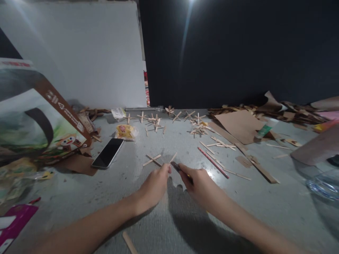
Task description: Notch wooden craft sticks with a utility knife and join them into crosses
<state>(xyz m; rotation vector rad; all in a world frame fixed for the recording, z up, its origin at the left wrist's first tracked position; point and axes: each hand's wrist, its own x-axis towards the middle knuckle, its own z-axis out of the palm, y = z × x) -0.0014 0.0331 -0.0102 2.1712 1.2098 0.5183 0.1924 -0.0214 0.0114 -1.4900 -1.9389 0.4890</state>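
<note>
My left hand (pixel 155 185) is closed in a pinch, and its fingertips hold the near end of a thin wooden stick (pixel 173 157) that points away over the grey floor (pixel 148 211). My right hand (pixel 201 185) is closed round a dark knife-like tool (pixel 177 167) whose tip meets the stick at my left fingertips. Two crossed sticks (pixel 152 160) lie just beyond my left hand. A red pencil (pixel 212 162) lies to the right of my right hand.
A black phone (pixel 108 152) lies at the left by a printed cardboard box (pixel 39 116). Several glued stick crosses (pixel 152 120) and loose sticks (pixel 219 143) are scattered farther back. Cardboard sheets (pixel 239 125) and scraps fill the right. One stick (pixel 129 242) lies near my left forearm.
</note>
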